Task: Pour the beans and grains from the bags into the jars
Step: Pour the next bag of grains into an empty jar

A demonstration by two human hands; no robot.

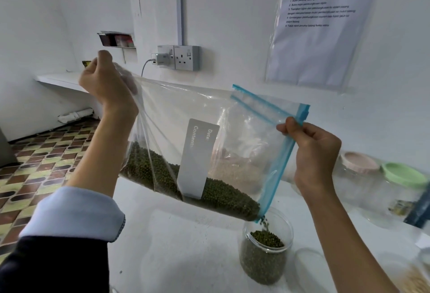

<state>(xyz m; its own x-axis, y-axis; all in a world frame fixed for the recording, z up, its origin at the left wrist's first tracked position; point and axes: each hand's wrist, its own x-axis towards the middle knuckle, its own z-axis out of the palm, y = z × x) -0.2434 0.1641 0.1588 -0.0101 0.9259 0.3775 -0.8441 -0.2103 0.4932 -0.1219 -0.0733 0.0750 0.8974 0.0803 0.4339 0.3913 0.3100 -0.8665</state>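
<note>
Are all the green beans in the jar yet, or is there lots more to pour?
Not yet. The open jar already holds plenty of green beans. Right now the left hand lifts the bag while the right hand pinches its blue zip edge, and beans trickle from the corner. Many beans remain in the bag, and two lidded jars wait behind.

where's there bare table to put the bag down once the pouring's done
The widest bare patch of table is left of the open jar, below the tilted bag. The right side is crowded: lidded jars behind the right hand, and another container at the near right corner.
</note>
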